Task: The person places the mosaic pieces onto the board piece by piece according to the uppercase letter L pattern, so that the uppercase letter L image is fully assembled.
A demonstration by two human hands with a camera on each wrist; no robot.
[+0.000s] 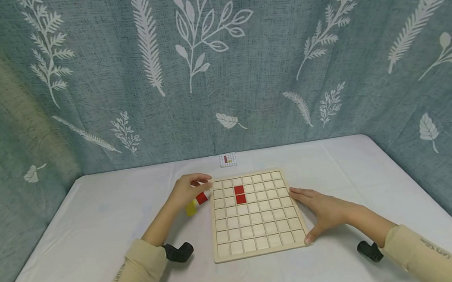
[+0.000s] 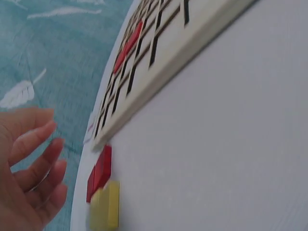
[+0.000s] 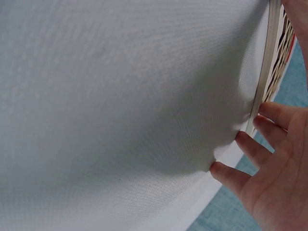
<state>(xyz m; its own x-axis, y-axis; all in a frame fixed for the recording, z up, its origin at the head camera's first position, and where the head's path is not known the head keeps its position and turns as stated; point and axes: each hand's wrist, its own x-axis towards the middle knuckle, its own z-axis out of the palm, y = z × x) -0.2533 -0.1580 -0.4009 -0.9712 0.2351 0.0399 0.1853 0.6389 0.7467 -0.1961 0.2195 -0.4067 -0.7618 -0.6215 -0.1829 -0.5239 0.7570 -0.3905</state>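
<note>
A wooden grid board (image 1: 261,252) lies on the table, with two red tiles (image 1: 240,194) in neighbouring squares, one in front of the other. My left hand (image 1: 186,190) hovers over loose red tiles (image 1: 201,198) by the board's left edge, fingers loosely bent and nothing between them. Beside those tiles lie yellow tiles (image 1: 191,208); the left wrist view shows the red tiles (image 2: 101,168) and yellow ones (image 2: 107,207) below the board corner. Along the board's right edge rests my right hand (image 1: 327,210), fingers spread, thumb at the near right corner.
A small card (image 1: 228,160) with a printed grid and coloured marks lies behind the board. The white tabletop (image 1: 99,222) ends at a blue-green leaf-patterned curtain (image 1: 222,72). Black wrist devices (image 1: 179,252) sit near both sleeves.
</note>
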